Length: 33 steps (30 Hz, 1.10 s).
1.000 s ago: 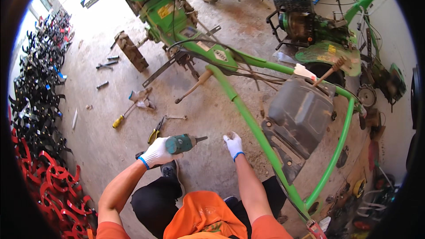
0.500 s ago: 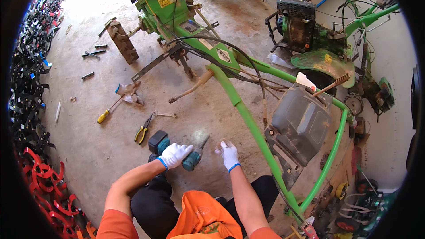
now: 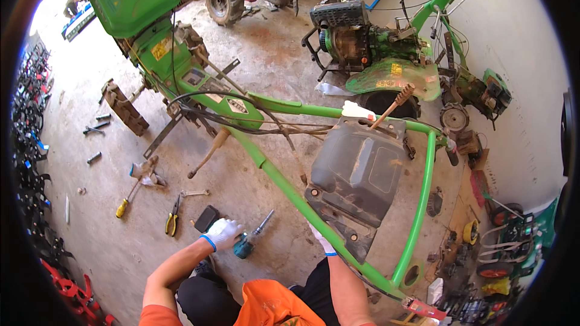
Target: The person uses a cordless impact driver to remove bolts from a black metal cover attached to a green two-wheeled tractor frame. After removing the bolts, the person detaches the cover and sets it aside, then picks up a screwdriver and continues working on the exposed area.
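Observation:
My left hand [image 3: 223,234], in a white glove with a blue cuff, is closed round the handle of a teal cordless drill [image 3: 244,247]. Its black battery [image 3: 206,218] sticks out on one side of the glove, and its long bit [image 3: 264,221] points away from me. Whether the drill rests on the floor I cannot tell. My right hand [image 3: 322,242], gloved the same way, reaches in beside the green handlebar tube [image 3: 284,187] of a walking tractor. The tube and the dark grey plastic cover [image 3: 356,169] hide its fingers.
Left of the drill lie pliers [image 3: 173,217], a wrench [image 3: 195,193], a yellow screwdriver [image 3: 122,207] and a used glove [image 3: 148,172]. A tined wheel [image 3: 124,108] stands farther off. Piled black and red metal parts [image 3: 36,163] line the left. Another machine [image 3: 374,54] stands back right.
My view has swung to the right and up. My right hand has moved from open floor to beside the handlebar. My left hand still holds the drill.

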{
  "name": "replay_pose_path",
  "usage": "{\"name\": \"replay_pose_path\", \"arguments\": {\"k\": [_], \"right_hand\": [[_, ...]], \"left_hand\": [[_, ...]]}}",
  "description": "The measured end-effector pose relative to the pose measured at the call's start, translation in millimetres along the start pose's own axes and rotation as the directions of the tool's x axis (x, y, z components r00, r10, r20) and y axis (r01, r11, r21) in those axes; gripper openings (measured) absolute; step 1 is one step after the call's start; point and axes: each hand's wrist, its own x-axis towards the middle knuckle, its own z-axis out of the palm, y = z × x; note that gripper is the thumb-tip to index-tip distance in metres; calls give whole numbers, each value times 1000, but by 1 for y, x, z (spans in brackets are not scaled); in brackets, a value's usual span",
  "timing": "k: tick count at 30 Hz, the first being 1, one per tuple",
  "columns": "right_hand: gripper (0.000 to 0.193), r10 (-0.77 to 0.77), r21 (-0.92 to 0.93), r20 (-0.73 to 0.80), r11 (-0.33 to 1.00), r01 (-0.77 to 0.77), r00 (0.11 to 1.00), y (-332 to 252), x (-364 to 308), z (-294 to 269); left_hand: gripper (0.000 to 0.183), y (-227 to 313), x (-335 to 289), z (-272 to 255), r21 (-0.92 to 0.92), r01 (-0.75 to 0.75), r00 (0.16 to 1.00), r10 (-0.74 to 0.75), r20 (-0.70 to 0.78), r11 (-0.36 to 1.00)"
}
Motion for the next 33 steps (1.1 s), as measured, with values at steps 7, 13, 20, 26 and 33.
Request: {"name": "replay_pose_path", "arguments": {"k": [7, 13, 20, 26, 33], "right_hand": [[39, -78, -139, 114, 986, 94, 990, 10, 15, 16], [39, -114, -212, 208, 964, 158, 971, 12, 19, 40], [39, -127, -311, 242, 929, 201, 962, 7, 6, 46], [39, -156, -416, 192, 881, 224, 969, 8, -7, 34], [38, -199, -413, 136, 879, 239, 970, -24, -48, -10]], "left_hand": [[18, 111, 32, -217, -162, -182, 748, 29, -663, 970], [23, 172, 76, -273, -34, -69, 837, 40, -546, 997], [23, 181, 81, -287, 26, -90, 880, 92, -467, 996], [19, 99, 33, -221, -440, -28, 895, -174, -411, 898], [20, -32, 81, 20, -506, 353, 844, -501, -190, 787]]}}
